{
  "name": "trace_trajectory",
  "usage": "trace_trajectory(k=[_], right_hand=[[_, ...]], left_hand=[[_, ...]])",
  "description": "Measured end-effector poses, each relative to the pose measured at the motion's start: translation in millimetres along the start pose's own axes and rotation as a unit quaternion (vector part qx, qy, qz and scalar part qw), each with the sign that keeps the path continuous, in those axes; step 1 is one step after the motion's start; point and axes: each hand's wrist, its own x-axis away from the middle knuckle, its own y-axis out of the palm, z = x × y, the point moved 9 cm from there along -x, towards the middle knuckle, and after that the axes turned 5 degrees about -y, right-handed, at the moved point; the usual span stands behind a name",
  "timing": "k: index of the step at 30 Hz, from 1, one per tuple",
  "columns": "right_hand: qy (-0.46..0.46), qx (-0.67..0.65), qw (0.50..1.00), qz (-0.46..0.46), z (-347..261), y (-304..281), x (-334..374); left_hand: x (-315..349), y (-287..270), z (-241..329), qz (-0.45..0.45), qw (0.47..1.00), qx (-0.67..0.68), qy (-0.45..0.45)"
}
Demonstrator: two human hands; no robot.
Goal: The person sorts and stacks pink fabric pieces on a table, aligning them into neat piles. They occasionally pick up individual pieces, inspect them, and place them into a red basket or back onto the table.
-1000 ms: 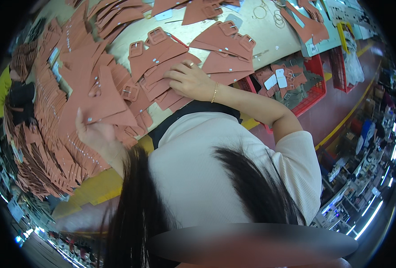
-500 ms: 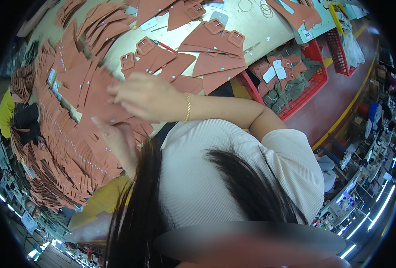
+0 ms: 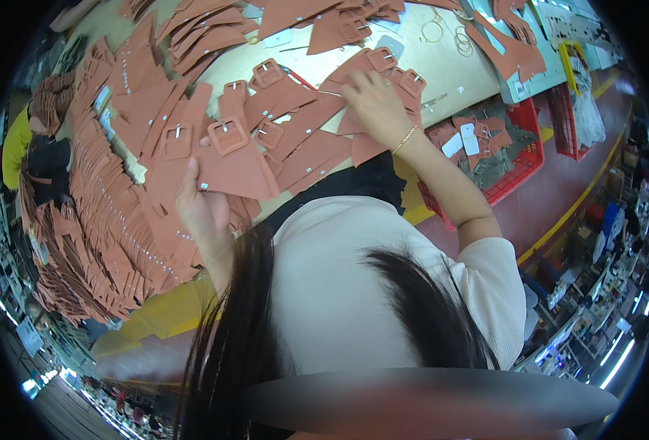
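My left hand [image 3: 205, 209] is closed on a terracotta leather-like panel with a buckle [image 3: 240, 172], its thumb near the edge and its other fingers partly hidden underneath. The covered square buckle faces up. My right hand [image 3: 377, 110] is over more buckled panels [image 3: 310, 136] to the right, fingers bent together; what they pinch is hard to make out. A thin pale rod reaches the fingertips, close to a red pen-like tool [image 3: 295, 75] lying on the panels. Left of my left hand, another buckle [image 3: 178, 141] lies on the stacked pieces.
Long fanned rows of terracotta pieces [image 3: 108, 198] cover the table's left side. Thin metal rings [image 3: 433, 31] lie on the pale tabletop [image 3: 452, 66]. A red crate [image 3: 533, 158] beside the table holds green and terracotta buckled pieces. Another red basket [image 3: 570, 125] stands beyond.
My right hand has moved right, away from my left hand, to the buckled panels. The panel in my left hand now shows its buckle side up. The view has shifted slightly.
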Motion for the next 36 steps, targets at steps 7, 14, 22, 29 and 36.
trace_trajectory(k=[7,14,22,29,36], right_hand=[[-0.025,0.036,0.999,-0.011,23.7,25.7,0.7],[0.102,-0.219,0.967,0.077,66.4,-12.0,-6.9],[0.219,-0.627,0.740,0.111,83.4,-49.4,-19.0],[-0.017,-0.442,0.891,0.102,-91.8,-80.2,-73.7],[-0.149,-0.439,0.885,-0.038,-179.5,-62.0,-93.6]], left_hand=[[3.2,11.8,-5.0,-0.010,1.000,-0.003,-0.002],[7.9,10.9,-20.8,-0.015,0.998,-0.001,-0.063],[-3.1,14.1,-47.6,-0.074,0.991,0.034,-0.103],[-2.3,35.7,-61.3,-0.059,0.991,0.051,-0.111],[-1.4,15.6,-7.0,-0.104,0.993,0.062,0.011]])
